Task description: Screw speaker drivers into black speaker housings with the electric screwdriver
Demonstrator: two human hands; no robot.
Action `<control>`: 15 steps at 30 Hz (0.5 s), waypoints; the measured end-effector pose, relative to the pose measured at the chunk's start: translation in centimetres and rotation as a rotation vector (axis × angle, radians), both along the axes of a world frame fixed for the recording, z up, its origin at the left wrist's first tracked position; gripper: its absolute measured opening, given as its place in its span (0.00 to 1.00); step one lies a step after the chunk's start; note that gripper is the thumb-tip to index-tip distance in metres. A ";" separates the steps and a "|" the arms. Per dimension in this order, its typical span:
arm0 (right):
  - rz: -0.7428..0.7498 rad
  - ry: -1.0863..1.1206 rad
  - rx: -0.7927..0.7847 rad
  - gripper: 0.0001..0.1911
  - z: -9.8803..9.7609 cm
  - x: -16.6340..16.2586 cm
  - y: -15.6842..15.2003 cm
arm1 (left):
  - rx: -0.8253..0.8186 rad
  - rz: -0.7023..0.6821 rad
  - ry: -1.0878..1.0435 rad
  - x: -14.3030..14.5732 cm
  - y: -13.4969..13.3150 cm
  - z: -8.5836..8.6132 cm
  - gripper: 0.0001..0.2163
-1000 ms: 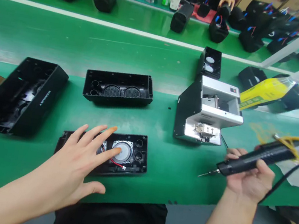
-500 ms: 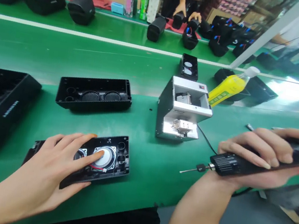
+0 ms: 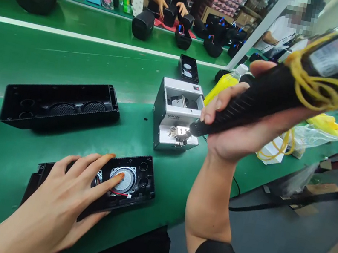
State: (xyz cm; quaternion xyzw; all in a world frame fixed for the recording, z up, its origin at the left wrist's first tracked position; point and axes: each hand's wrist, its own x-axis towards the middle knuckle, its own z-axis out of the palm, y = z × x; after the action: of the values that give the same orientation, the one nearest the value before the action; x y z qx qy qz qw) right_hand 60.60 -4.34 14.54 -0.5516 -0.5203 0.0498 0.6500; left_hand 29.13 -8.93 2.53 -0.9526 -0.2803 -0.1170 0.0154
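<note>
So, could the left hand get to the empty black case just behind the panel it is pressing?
Probably yes: only bare green bench lies between the left hand and the case.

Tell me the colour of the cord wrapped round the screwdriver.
Yellow cord, looped round the black screwdriver in the right hand; head view, upper right.

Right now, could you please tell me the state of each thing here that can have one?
Left hand, open, flat on the speaker panel.
Speaker driver, seated in the panel, fingertip on its cone.
Right hand, shut around the electric screwdriver.
Electric screwdriver, tilted, tip at the screw feeder.
Black housing, open side up, no drivers fitted.
Yellow bottle, capped.
</note>
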 end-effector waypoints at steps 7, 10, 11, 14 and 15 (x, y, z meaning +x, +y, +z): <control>0.350 0.188 0.238 0.33 -3.6 1.6 2.2 | 0.013 -0.012 -0.012 0.1 0.2 -0.2 0.29; 0.453 0.273 0.241 0.29 -3.9 1.7 2.2 | 0.008 -0.005 -0.028 0.1 0.1 -0.3 0.29; 0.465 0.292 0.233 0.28 -3.8 1.6 2.1 | 0.004 -0.003 -0.033 0.1 0.0 -0.3 0.28; 0.468 0.350 0.239 0.28 -3.7 1.3 1.9 | -0.009 0.009 -0.043 0.2 -0.1 -0.3 0.26; 0.464 0.366 0.252 0.28 -3.7 1.2 1.8 | -0.012 0.005 -0.041 0.2 -0.1 -0.3 0.26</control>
State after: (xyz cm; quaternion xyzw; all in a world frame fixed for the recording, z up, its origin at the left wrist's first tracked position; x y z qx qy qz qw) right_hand 61.80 -2.56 10.82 -0.3150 -0.5088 0.2302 0.7674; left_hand 29.34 -9.02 2.21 -0.9494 -0.2835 -0.1347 0.0042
